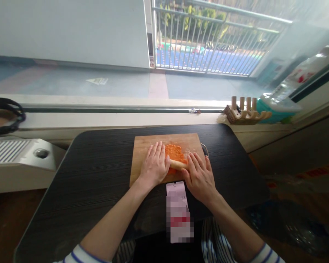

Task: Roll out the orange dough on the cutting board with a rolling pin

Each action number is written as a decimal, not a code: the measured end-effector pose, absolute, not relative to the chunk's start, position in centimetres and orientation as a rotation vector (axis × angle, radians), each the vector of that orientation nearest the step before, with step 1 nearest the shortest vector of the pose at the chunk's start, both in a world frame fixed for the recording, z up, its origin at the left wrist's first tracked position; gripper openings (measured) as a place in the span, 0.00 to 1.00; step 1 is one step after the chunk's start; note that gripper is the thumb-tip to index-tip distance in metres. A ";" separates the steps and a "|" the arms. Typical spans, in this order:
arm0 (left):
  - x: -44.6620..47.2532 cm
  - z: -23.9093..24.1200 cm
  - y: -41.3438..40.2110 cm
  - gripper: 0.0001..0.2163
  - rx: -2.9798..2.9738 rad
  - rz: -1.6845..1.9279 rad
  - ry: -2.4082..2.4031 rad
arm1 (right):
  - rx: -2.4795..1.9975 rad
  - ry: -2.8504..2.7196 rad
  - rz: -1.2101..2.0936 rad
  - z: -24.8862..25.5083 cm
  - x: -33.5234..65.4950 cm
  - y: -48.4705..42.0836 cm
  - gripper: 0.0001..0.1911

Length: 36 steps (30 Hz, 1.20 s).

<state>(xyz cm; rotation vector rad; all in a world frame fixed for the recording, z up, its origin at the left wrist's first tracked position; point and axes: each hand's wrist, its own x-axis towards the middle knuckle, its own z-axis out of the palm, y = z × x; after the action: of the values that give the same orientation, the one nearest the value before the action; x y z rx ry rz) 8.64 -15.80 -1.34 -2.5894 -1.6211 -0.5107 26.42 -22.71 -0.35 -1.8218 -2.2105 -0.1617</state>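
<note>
A pale wooden rolling pin [178, 165] lies across a flattened piece of orange dough [174, 151] on a wooden cutting board [142, 143]. My left hand [154, 163] rests flat over the pin's left end, its fingers stretched forward. Over the right end lies my right hand [200, 176], palm down with the fingers extended and slightly apart. Both ends of the pin are hidden under my hands. Some dough shows beyond the pin and a little on the near side. Whitish dusting marks the board near my right fingertips.
The board sits on a black table [98, 164]. A pink phone-shaped item [178, 212], partly blurred, lies at the near edge. Beyond the table are a windowsill [120, 119], a wooden rack [242, 114], a teal container [274, 107] and a plastic bottle [293, 82].
</note>
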 end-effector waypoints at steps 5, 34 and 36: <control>8.9 -1.3 -15.4 0.26 -2.574 -0.500 -1.630 | -1.947 -2.130 -0.161 -0.5 26.9 -22.0 0.26; 9.9 -1.1 -14.7 0.24 -2.504 -0.561 -1.648 | -2.003 -2.240 -0.095 -0.3 27.5 -18.7 0.26; 9.6 -1.2 -15.2 0.25 -2.510 -0.539 -1.624 | -1.987 -2.245 -0.103 -0.5 27.4 -19.6 0.27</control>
<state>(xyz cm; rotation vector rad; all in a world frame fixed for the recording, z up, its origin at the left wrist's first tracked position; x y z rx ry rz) 9.59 -15.22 -1.20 -2.5099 -1.6244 -0.5386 27.42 -19.56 -0.46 -1.9874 -2.2454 -0.1034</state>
